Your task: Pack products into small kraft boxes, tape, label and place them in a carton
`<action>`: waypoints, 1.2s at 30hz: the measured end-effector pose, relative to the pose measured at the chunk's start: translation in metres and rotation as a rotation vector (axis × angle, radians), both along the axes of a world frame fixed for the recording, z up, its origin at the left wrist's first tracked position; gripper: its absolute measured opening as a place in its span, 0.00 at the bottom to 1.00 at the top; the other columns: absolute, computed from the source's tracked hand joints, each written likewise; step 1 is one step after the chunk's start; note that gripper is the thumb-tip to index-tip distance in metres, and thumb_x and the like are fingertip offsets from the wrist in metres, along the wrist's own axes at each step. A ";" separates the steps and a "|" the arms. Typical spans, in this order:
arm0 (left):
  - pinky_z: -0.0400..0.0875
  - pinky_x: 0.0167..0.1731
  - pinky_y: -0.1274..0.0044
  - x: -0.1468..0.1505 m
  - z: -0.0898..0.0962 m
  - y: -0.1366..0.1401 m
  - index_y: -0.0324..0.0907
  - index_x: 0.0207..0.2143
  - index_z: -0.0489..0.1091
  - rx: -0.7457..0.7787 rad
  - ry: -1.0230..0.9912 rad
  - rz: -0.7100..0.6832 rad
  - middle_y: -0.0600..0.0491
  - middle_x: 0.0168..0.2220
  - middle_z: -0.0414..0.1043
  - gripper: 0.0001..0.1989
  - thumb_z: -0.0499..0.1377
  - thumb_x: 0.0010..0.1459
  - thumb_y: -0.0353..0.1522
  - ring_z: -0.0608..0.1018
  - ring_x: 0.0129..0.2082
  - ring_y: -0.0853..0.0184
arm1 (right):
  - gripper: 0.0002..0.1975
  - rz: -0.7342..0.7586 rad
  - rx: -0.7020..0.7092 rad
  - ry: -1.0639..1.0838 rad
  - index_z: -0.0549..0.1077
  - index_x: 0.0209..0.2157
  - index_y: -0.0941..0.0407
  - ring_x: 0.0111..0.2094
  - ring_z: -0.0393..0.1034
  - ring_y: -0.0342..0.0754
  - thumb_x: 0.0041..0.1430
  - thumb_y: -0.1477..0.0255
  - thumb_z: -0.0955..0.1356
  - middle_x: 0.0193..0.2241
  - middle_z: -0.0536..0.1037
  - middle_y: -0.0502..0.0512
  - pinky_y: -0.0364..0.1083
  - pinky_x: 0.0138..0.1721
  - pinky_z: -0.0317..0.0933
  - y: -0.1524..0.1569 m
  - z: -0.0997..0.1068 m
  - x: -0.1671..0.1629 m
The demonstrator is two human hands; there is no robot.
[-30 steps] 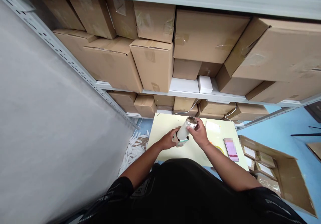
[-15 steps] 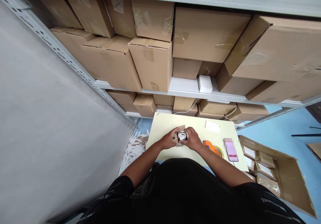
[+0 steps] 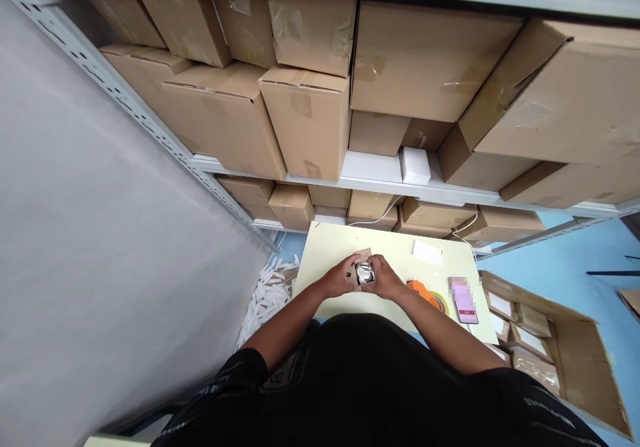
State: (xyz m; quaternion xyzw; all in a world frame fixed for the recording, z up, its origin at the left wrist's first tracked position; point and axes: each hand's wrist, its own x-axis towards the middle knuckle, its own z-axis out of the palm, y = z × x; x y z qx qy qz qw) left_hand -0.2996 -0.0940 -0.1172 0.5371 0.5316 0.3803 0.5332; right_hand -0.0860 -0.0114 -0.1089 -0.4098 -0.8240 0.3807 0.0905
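Note:
Over the pale yellow table (image 3: pixel 327 241), my right hand (image 3: pixel 386 280) curls its fingers around a round, shiny silver object (image 3: pixel 365 272) with a dark edge. Its exact kind is too small to make out. Opposite it, my left hand (image 3: pixel 337 279) grips a small brown cardboard piece (image 3: pixel 363 254), seemingly an opened small box, whose flap sticks out beyond the fingers. The silver object lies against or partly inside the cardboard; which of the two I cannot tell. Just right of my right hand lies an orange tape dispenser (image 3: pixel 421 292) beside a yellow tape roll (image 3: pixel 441 302).
A phone (image 3: pixel 465 303) and a white slip or flat box (image 3: pixel 427 251) lie on the table. An open carton (image 3: pixel 587 367) holding small boxes stands at the right. Shelves of cardboard boxes (image 3: pixel 305 123) rise behind. White scraps (image 3: pixel 267 297) cover the floor at left.
The silver object's top catches the light differently, as if slightly tilted or turned. Both hands keep nearly the same place, and the camera view has shifted a little.

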 end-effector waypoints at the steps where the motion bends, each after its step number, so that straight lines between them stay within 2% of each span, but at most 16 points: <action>1: 0.70 0.55 0.62 0.000 -0.001 0.000 0.43 0.71 0.56 -0.007 0.005 0.006 0.40 0.64 0.66 0.54 0.73 0.41 0.29 0.73 0.58 0.51 | 0.35 0.024 -0.021 0.035 0.66 0.53 0.51 0.53 0.69 0.57 0.45 0.60 0.80 0.53 0.68 0.58 0.55 0.53 0.66 0.000 0.000 0.002; 3: 0.70 0.55 0.62 0.000 -0.002 0.000 0.44 0.71 0.56 -0.008 0.010 0.005 0.40 0.65 0.65 0.54 0.73 0.42 0.29 0.73 0.58 0.51 | 0.28 0.017 -0.036 0.087 0.66 0.52 0.51 0.53 0.69 0.56 0.52 0.61 0.76 0.53 0.69 0.58 0.55 0.54 0.66 0.000 0.001 0.003; 5: 0.70 0.56 0.61 0.001 -0.002 0.001 0.45 0.71 0.56 -0.003 0.008 -0.011 0.41 0.66 0.64 0.53 0.72 0.43 0.29 0.73 0.59 0.50 | 0.24 -0.080 -0.030 0.073 0.64 0.52 0.51 0.50 0.71 0.56 0.56 0.63 0.72 0.51 0.70 0.58 0.56 0.51 0.67 -0.003 -0.001 0.001; 8: 0.68 0.58 0.60 0.002 -0.002 0.000 0.46 0.71 0.56 0.030 -0.001 -0.001 0.41 0.67 0.62 0.53 0.72 0.43 0.29 0.71 0.62 0.49 | 0.28 -0.231 -0.042 0.016 0.62 0.53 0.52 0.45 0.73 0.57 0.53 0.64 0.73 0.49 0.72 0.58 0.56 0.47 0.68 -0.011 -0.005 -0.005; 12: 0.67 0.60 0.60 0.006 -0.001 -0.007 0.47 0.68 0.55 0.104 0.007 0.114 0.41 0.67 0.62 0.50 0.71 0.44 0.28 0.68 0.65 0.50 | 0.29 -0.254 -0.067 0.089 0.61 0.55 0.51 0.45 0.75 0.56 0.56 0.61 0.72 0.49 0.74 0.58 0.57 0.47 0.70 -0.022 -0.010 0.000; 14: 0.72 0.54 0.64 0.010 0.000 -0.012 0.46 0.62 0.60 0.111 0.036 0.231 0.43 0.63 0.65 0.40 0.70 0.48 0.30 0.71 0.62 0.54 | 0.25 -0.185 -0.021 0.163 0.62 0.56 0.51 0.49 0.75 0.56 0.60 0.60 0.70 0.51 0.75 0.59 0.57 0.50 0.70 -0.026 -0.013 0.009; 17: 0.75 0.42 0.70 0.016 0.004 -0.018 0.43 0.46 0.68 0.081 0.143 0.349 0.49 0.48 0.72 0.20 0.68 0.52 0.34 0.78 0.44 0.62 | 0.27 -0.005 0.143 0.221 0.64 0.61 0.52 0.61 0.68 0.60 0.63 0.60 0.70 0.61 0.70 0.65 0.61 0.59 0.67 -0.030 -0.021 0.024; 19: 0.75 0.40 0.71 0.019 0.008 -0.019 0.43 0.38 0.69 0.116 0.227 0.312 0.53 0.40 0.73 0.12 0.67 0.55 0.36 0.77 0.37 0.65 | 0.31 0.060 0.250 0.200 0.64 0.64 0.54 0.66 0.62 0.63 0.64 0.59 0.70 0.65 0.66 0.68 0.63 0.63 0.64 -0.031 -0.029 0.029; 22: 0.73 0.49 0.67 0.019 0.013 -0.015 0.44 0.38 0.73 0.262 0.350 0.135 0.52 0.39 0.74 0.03 0.61 0.62 0.34 0.76 0.43 0.62 | 0.29 0.057 0.346 0.143 0.64 0.65 0.55 0.66 0.63 0.64 0.67 0.60 0.68 0.64 0.67 0.69 0.65 0.64 0.64 -0.031 -0.039 0.031; 23: 0.72 0.52 0.66 0.019 0.014 -0.013 0.44 0.40 0.74 0.294 0.391 0.097 0.51 0.41 0.75 0.04 0.59 0.63 0.32 0.76 0.46 0.60 | 0.28 0.057 0.361 0.133 0.65 0.65 0.55 0.65 0.64 0.63 0.67 0.60 0.67 0.64 0.68 0.69 0.65 0.64 0.64 -0.030 -0.041 0.031; 25: 0.71 0.54 0.65 0.019 0.014 -0.008 0.45 0.49 0.73 0.297 0.445 0.111 0.48 0.48 0.73 0.14 0.60 0.60 0.28 0.75 0.50 0.59 | 0.27 0.066 0.369 0.132 0.66 0.64 0.54 0.64 0.65 0.63 0.67 0.61 0.67 0.63 0.69 0.69 0.65 0.64 0.64 -0.028 -0.042 0.030; 27: 0.73 0.54 0.65 0.018 0.014 -0.002 0.44 0.61 0.67 0.250 0.450 0.181 0.45 0.58 0.67 0.30 0.63 0.54 0.26 0.75 0.51 0.59 | 0.27 0.064 0.350 0.152 0.66 0.63 0.54 0.64 0.65 0.63 0.66 0.62 0.68 0.63 0.69 0.68 0.64 0.64 0.64 -0.027 -0.041 0.029; 29: 0.73 0.54 0.65 0.016 0.016 0.002 0.45 0.68 0.58 0.224 0.444 0.182 0.45 0.61 0.65 0.42 0.65 0.51 0.25 0.74 0.52 0.59 | 0.28 0.033 0.292 0.174 0.65 0.63 0.54 0.63 0.67 0.62 0.64 0.63 0.69 0.61 0.71 0.67 0.63 0.63 0.65 -0.028 -0.037 0.028; 31: 0.73 0.55 0.64 0.012 0.017 0.003 0.46 0.67 0.61 0.262 0.473 0.094 0.47 0.57 0.71 0.39 0.64 0.53 0.25 0.74 0.53 0.58 | 0.29 -0.025 0.201 0.183 0.63 0.63 0.53 0.59 0.71 0.60 0.63 0.64 0.70 0.59 0.72 0.65 0.60 0.59 0.68 -0.029 -0.034 0.026; 34: 0.71 0.57 0.62 0.006 0.014 -0.002 0.46 0.53 0.76 0.404 0.537 -0.018 0.48 0.52 0.75 0.20 0.64 0.57 0.28 0.73 0.54 0.56 | 0.31 -0.119 0.074 0.175 0.62 0.62 0.51 0.52 0.76 0.57 0.59 0.64 0.72 0.58 0.74 0.61 0.57 0.53 0.71 -0.033 -0.031 0.024; 36: 0.71 0.58 0.61 0.003 0.008 -0.007 0.45 0.47 0.78 0.477 0.563 -0.034 0.47 0.54 0.75 0.13 0.65 0.59 0.31 0.72 0.55 0.56 | 0.31 -0.146 0.026 0.169 0.63 0.60 0.50 0.50 0.76 0.56 0.58 0.64 0.73 0.56 0.75 0.60 0.57 0.51 0.71 -0.035 -0.029 0.024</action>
